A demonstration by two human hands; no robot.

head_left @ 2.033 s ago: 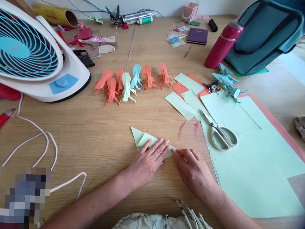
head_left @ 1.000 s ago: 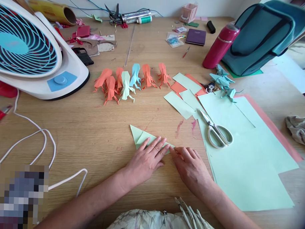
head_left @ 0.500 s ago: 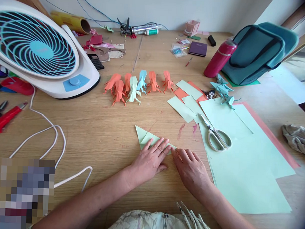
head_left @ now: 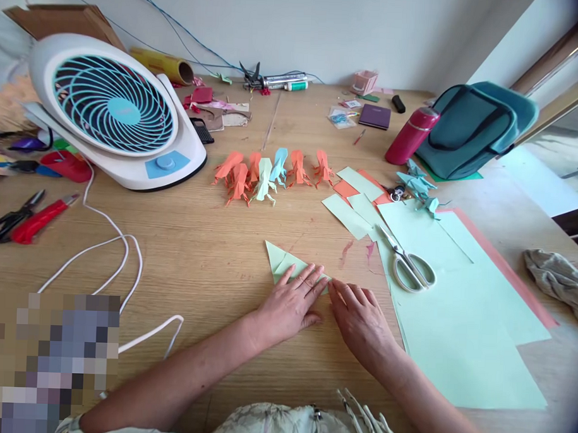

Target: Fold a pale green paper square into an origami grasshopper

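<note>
Left hand (head_left: 290,303) lies flat, palm down, fingers spread and extended, pressing on the pale green folded paper triangle (head_left: 278,259); its grip is wide and closes on nothing. Right hand (head_left: 361,319) lies just beside it, also palm down, fingertips touching the paper's right corner; grip likewise flat and uncurled, holding nothing. The two hands meet at the fingertips.

The folded paper lies flat on the light wooden desk (head_left: 212,252), near the person's edge, roughly at centre. Its upper left point shows clear of the left hand; the rest is covered.

Right of the hands, large pale green paper sheets (head_left: 457,298) lie overlapped on the desk, with white-handled scissors (head_left: 408,263) resting on them, blades shut. Smaller green and orange paper offcuts (head_left: 356,197) lie beyond. A row of folded paper insect figures (head_left: 272,168), mostly orange, one green, one blue, stands well beyond the hands. A white and blue desk fan (head_left: 117,112) stands far left, its white cord (head_left: 112,254) trailing across the desk. A pink bottle (head_left: 410,135) and a teal bag (head_left: 477,125) stand far right.
</note>
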